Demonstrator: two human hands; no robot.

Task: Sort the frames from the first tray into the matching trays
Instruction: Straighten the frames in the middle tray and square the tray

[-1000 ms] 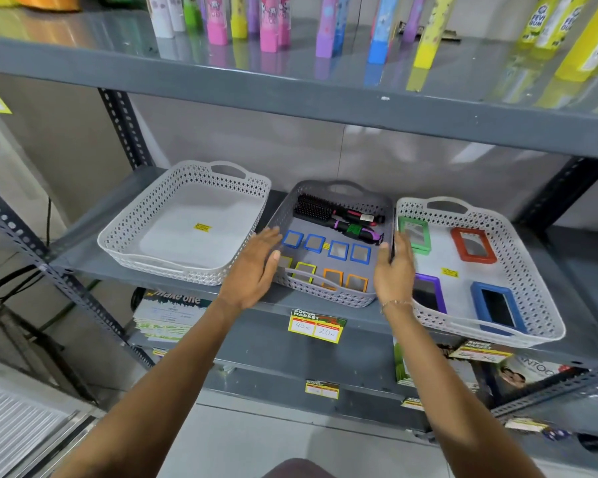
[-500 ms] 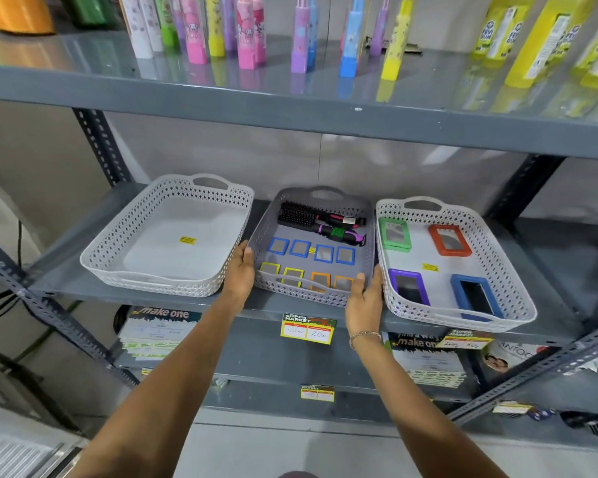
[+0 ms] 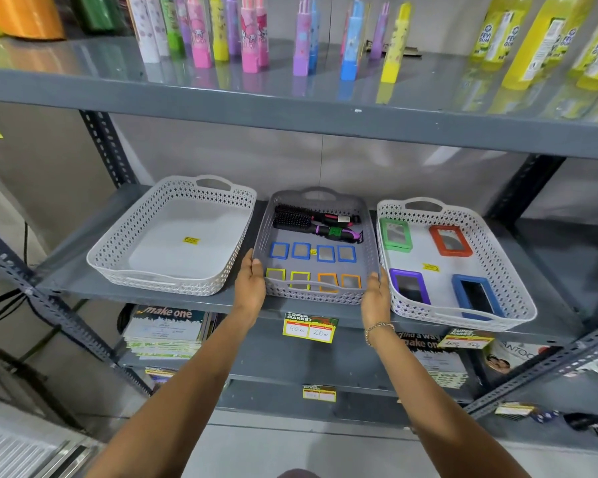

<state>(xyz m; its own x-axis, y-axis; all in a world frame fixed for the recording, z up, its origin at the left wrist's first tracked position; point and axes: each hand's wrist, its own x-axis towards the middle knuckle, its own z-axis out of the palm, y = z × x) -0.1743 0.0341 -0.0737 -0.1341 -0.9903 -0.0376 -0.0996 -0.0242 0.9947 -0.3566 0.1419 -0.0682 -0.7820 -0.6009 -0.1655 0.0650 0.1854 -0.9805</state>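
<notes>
A grey perforated tray (image 3: 366, 215) sits in the middle of the shelf. It holds several small blue frames (image 3: 301, 251), two yellow-green frames (image 3: 276, 274), two orange frames (image 3: 328, 281) and two hairbrushes (image 3: 311, 222). My left hand (image 3: 251, 286) grips its front left corner. My right hand (image 3: 375, 298) grips its front right corner. To the left stands a white tray (image 3: 228, 260) holding only a yellow sticker. To the right, a white tray (image 3: 518, 291) holds larger green (image 3: 395, 234), red (image 3: 450, 240), purple (image 3: 409, 286) and blue (image 3: 477, 298) frames.
The grey metal shelf (image 3: 83, 281) has angled posts at left and right. The upper shelf (image 3: 290, 98) carries coloured bottles and glue bottles. Price tags (image 3: 309, 327) hang on the shelf edge. Booklets (image 3: 166, 329) are stacked on the lower shelf.
Both hands dropped from over the trays to the grey tray's front corners and now clasp its sides. The view pulled back a little.
</notes>
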